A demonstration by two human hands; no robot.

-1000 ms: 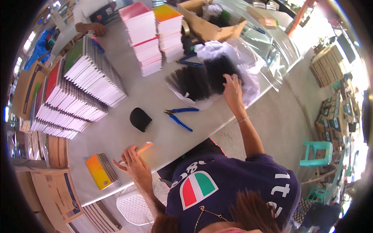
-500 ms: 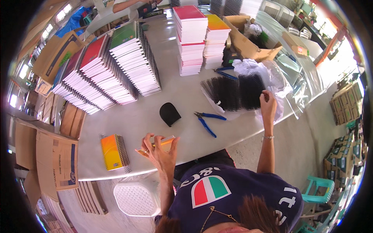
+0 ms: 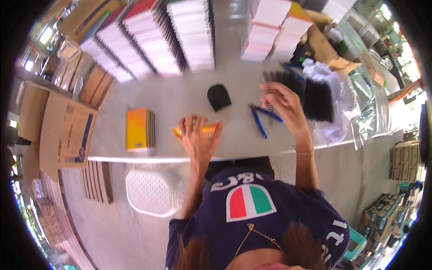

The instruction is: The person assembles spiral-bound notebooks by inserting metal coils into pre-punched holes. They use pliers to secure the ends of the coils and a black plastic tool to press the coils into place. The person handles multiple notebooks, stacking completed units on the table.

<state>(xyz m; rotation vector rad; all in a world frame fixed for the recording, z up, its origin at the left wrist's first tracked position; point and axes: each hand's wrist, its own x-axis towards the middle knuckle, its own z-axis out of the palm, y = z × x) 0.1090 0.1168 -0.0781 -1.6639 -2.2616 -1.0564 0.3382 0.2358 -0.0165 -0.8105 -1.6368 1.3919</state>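
My left hand (image 3: 199,143) is closed around a small orange-yellow notebook (image 3: 208,129), held edge-on near the front of the table; the hand covers much of it. My right hand (image 3: 287,108) pinches a thin dark spiral binding coil (image 3: 270,118), which hangs down over the pliers. Those blue-handled pliers (image 3: 258,123) lie spread on the table. Right of my right hand is a bundle of black coils (image 3: 318,100). A black rounded pad (image 3: 219,97) lies between and beyond my hands. To the left sit small yellow spiral notebooks (image 3: 136,129).
Tall stacks of spiral notebooks (image 3: 191,38) line the back left. More stacks (image 3: 265,31) stand at the back right, beside an open cardboard box (image 3: 325,50). Crumpled white plastic (image 3: 335,123) reaches the table's right edge. A white stool (image 3: 150,192) stands below the front edge.
My right hand has moved left from the coil bundle, bringing one coil with it. The left hand still holds the notebook, now turned flatter. The whole view has shifted.
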